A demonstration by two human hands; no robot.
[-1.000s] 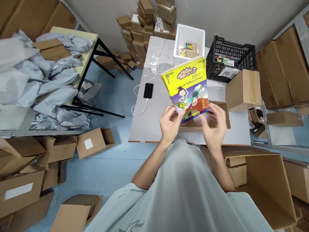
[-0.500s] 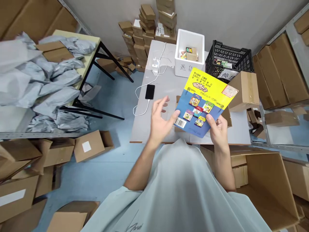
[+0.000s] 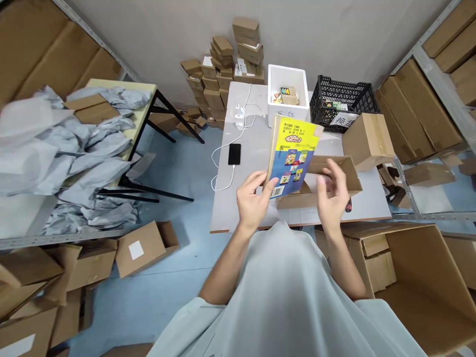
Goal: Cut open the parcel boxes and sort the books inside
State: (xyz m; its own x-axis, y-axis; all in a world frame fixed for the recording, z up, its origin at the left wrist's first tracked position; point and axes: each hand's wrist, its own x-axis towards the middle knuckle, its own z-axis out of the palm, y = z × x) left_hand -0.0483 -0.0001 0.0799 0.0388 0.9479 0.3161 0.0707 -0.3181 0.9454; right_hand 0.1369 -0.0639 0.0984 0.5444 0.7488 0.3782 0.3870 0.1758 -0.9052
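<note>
My left hand (image 3: 255, 201) grips a yellow and blue book (image 3: 292, 163) near its lower left corner, thumb across the cover. The book is tilted, so its spine edge shows on the left, and a barcode is visible at the bottom. To the right of it, my right hand (image 3: 330, 196) is raised with fingers apart and nothing in it. Behind the book and right hand an open cardboard box (image 3: 347, 171) stands on the grey table (image 3: 245, 208). Part of that box is hidden by the book.
At the table's back are a white foam bin (image 3: 273, 109) and a black crate (image 3: 320, 109). A closed carton (image 3: 368, 141) sits at right, a charging phone (image 3: 234, 154) at left. Grey parcels (image 3: 104, 144) cover a side table. A large open carton (image 3: 427, 272) stands at lower right.
The book has passed from my right hand to my left and turned more edge-on. My right hand has let go and opened. The cardboard box behind shows more.
</note>
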